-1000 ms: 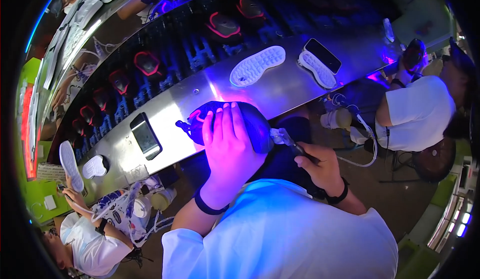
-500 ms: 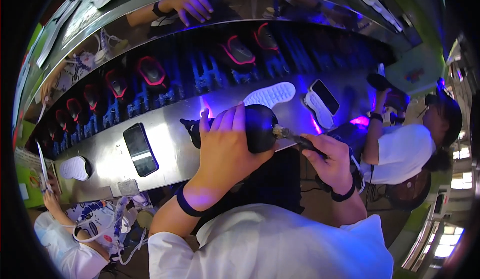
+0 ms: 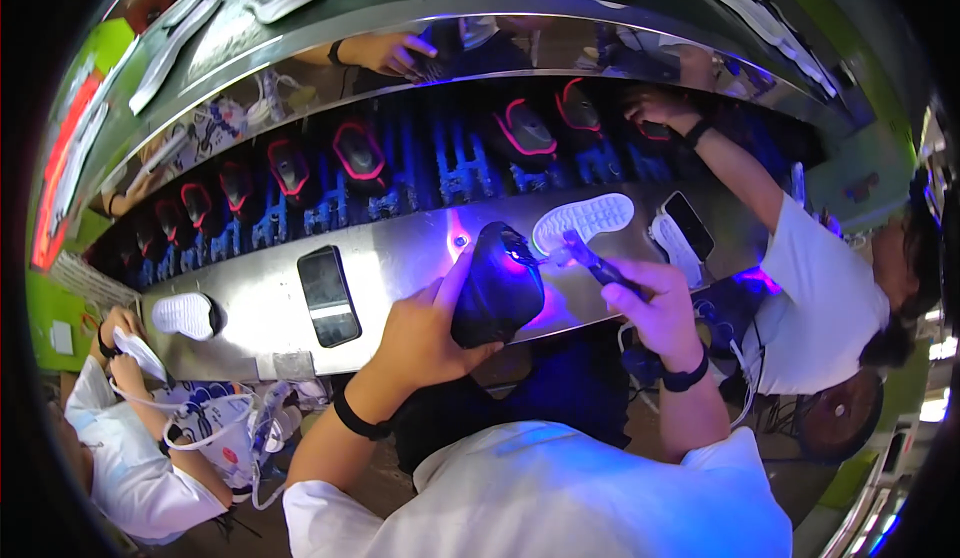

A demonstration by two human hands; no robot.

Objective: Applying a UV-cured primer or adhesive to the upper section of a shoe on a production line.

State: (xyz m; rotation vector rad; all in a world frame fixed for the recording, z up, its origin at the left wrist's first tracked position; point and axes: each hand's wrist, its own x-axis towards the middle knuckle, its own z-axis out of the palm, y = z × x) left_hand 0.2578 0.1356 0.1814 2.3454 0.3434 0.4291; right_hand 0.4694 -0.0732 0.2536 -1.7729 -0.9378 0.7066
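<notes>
Over the near part of the steel bench (image 3: pixel 245 333), the person's left hand (image 3: pixel 428 333) is clamped on a black shoe (image 3: pixel 493 293), thumb on the near side and a finger stretched up along its left. The right hand (image 3: pixel 655 303) grips a dark-handled brush (image 3: pixel 612 272), its head pointing left at the shoe's far right end; from here I can't tell whether it touches. The two hands are apart, the shoe and brush between them. Violet light falls on the shoe's right side.

Just beyond the brush lies a white sole (image 3: pixel 588 222), and to its right a second sole (image 3: pixel 676 248) with a black phone (image 3: pixel 690 224) against it. Left of the shoe lies another phone (image 3: pixel 328 296), and at the far left a third sole (image 3: pixel 180 315). Along the far side runs a row of red-edged dark pieces (image 3: pixel 358 153). On the right, a co-worker's arm (image 3: pixel 742 170) reaches over that row; on the left, another co-worker (image 3: pixel 150 458) holds something white.
</notes>
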